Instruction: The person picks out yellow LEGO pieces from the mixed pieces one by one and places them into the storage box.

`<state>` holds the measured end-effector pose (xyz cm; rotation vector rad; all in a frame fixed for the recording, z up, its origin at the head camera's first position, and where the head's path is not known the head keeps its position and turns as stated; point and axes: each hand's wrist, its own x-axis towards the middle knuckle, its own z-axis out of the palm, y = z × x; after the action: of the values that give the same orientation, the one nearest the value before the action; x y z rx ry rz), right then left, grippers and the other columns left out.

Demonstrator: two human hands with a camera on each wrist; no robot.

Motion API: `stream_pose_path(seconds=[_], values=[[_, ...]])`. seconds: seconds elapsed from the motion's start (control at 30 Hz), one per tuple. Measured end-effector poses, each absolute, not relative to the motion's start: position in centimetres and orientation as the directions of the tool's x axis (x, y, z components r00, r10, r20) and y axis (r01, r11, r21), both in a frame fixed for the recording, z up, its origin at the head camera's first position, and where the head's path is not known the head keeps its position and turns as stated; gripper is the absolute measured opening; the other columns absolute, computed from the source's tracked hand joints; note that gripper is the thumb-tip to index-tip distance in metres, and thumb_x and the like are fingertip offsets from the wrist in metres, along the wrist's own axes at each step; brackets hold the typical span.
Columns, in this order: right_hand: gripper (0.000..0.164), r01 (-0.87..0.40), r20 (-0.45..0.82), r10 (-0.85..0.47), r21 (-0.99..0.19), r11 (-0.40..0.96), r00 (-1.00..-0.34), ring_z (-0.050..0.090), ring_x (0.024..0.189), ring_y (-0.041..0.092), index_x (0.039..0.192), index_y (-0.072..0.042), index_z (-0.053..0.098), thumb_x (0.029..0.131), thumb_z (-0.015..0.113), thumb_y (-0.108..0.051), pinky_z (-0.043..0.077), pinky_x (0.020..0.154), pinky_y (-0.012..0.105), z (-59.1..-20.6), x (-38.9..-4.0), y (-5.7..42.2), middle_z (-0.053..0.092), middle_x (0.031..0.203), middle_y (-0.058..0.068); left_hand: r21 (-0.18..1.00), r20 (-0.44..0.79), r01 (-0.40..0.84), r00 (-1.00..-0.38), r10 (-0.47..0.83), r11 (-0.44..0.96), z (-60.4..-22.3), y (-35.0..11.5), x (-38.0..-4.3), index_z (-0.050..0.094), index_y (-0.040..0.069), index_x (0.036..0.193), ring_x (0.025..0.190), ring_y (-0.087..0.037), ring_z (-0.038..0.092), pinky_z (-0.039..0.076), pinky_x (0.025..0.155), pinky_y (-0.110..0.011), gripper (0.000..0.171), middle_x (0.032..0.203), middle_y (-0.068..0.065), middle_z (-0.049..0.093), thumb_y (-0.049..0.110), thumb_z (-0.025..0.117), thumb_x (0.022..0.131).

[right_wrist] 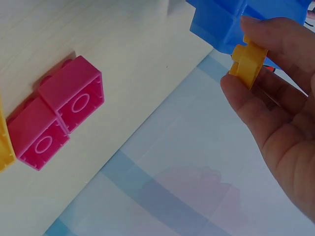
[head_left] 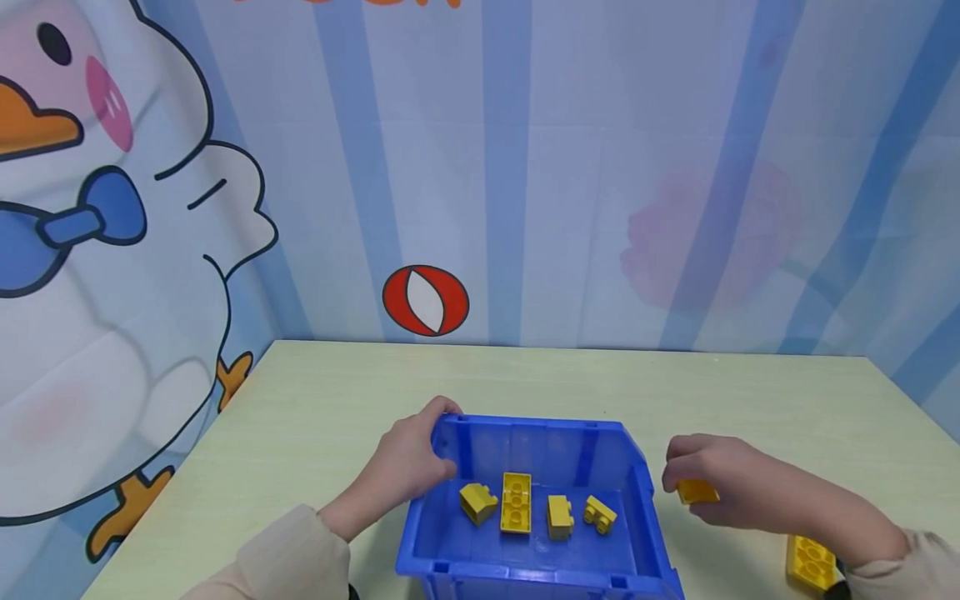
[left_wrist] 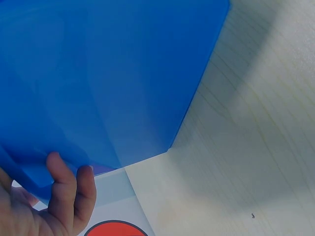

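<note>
A blue plastic bin (head_left: pixel 540 575) stands on the table, with several yellow toy bricks (head_left: pixel 516 504) lying on its floor. My left hand (head_left: pixel 405 458) grips the bin's back left corner, thumb inside the rim; in the left wrist view, fingers (left_wrist: pixel 63 187) curl against the outer wall. To the right of the bin, my right hand (head_left: pixel 720 483) holds a yellow toy brick (head_left: pixel 697 492) above the table. The right wrist view has this studded brick (right_wrist: pixel 248 61) pinched between thumb and fingers, apart from the bin.
Another yellow brick (head_left: pixel 813 565) lies on the table (head_left: pixel 360 383) under the right forearm. Two pink bricks (right_wrist: pixel 74 93) lie on their sides near it in the right wrist view. A striped cloth backdrop (head_left: pixel 570 208) stands behind the table's far edge.
</note>
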<state>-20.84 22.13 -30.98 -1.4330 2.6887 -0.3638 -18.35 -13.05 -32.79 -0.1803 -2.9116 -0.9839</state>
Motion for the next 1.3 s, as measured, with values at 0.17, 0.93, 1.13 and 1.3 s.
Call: stream_pose_path(seconds=[0.17,0.93,1.13,1.3], values=[[0.027,-0.821,0.043,-0.843,-0.262,0.508,-0.536,0.049,0.073,0.003,0.087,-0.025,0.062,0.067,0.071,-0.009,0.051,0.062,0.025,-30.7,-20.7,21.5,0.054,0.085,-0.012,0.6,0.099,0.132,-0.991,0.091,0.789,-32.8,-13.1,-18.3,0.047,0.016,0.11,0.087,-0.032,0.058,0.054,0.064,-0.047,0.046,0.107,-0.015,0.06,0.005,0.064,0.068],[0.019,-0.858,-0.043,-0.891,-0.251,0.448,-0.452,0.047,0.075,0.003,0.087,-0.021,0.065,0.07,0.07,-0.016,0.05,0.065,0.023,-30.6,-20.4,18.1,0.052,0.085,-0.014,0.604,0.112,0.143,-0.989,0.094,0.784,-32.7,-13.0,-18.1,0.047,0.016,0.11,0.086,-0.032,0.058,0.054,0.064,-0.047,0.047,0.107,-0.015,0.06,0.005,0.063,0.068],[0.019,-0.869,-0.05,-0.904,-0.257,0.423,-0.426,0.046,0.071,0.003,0.087,-0.021,0.065,0.071,0.069,-0.013,0.048,0.062,0.021,-30.9,-20.3,17.5,0.049,0.081,-0.014,0.606,0.115,0.146,-0.989,0.096,0.782,-32.7,-13.0,-18.1,0.047,0.016,0.11,0.087,-0.032,0.058,0.054,0.064,-0.047,0.047,0.107,-0.015,0.06,0.005,0.064,0.068],[0.021,-0.867,-0.067,-0.912,-0.287,0.406,-0.405,0.046,0.073,0.002,0.088,-0.021,0.065,0.071,0.068,-0.009,0.048,0.064,0.021,-31.0,-20.0,16.7,0.05,0.083,-0.013,0.603,0.111,0.146,-0.989,0.099,0.784,-32.7,-13.0,-18.2,0.047,0.015,0.11,0.087,-0.032,0.058,0.054,0.064,-0.048,0.046,0.106,-0.015,0.06,0.005,0.064,0.068]])
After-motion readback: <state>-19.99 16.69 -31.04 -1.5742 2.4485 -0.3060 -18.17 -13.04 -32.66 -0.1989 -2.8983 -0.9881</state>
